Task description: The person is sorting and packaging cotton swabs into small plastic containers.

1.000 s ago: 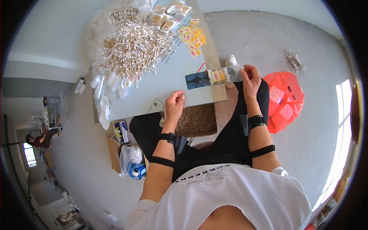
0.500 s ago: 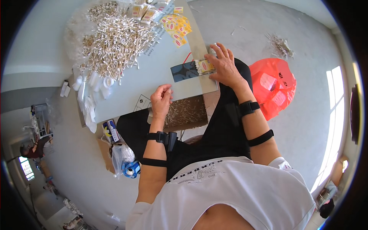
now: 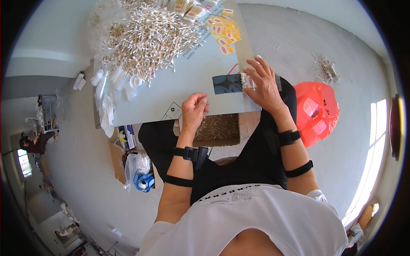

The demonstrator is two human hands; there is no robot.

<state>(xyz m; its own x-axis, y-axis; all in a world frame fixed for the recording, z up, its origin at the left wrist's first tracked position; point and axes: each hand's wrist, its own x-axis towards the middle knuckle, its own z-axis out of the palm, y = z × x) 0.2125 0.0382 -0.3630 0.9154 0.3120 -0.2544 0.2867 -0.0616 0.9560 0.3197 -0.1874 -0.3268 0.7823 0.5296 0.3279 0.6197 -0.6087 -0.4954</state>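
Note:
At the table's right edge, my right hand point(image 3: 265, 88) spans a small flat pack of cotton swabs point(image 3: 249, 82), thumb at its near side and fingers at its far side. White swab tips show at the pack's left end, beside a dark rectangular patch point(image 3: 226, 84) on the table. The palm hides the pack's right end. My left hand point(image 3: 194, 112) hovers by the front edge, its fingers curled toward the thumb and nothing visible in them. A big heap of loose cotton swabs point(image 3: 149, 38) covers the far left of the table point(image 3: 171, 87).
Yellow-and-white printed cards point(image 3: 225, 32) lie at the far right, near several filled packs point(image 3: 194, 13). White plastic rolls point(image 3: 133, 82) sit at the left edge. Below the front edge is a cardboard box of swabs point(image 3: 218, 130). A red plastic bag point(image 3: 316, 113) rests on the floor at right.
The whole view has shifted, so the table and both hands appear farther right. My right fingers look slightly more raised and spread at the pack. My left hand keeps its curled pose.

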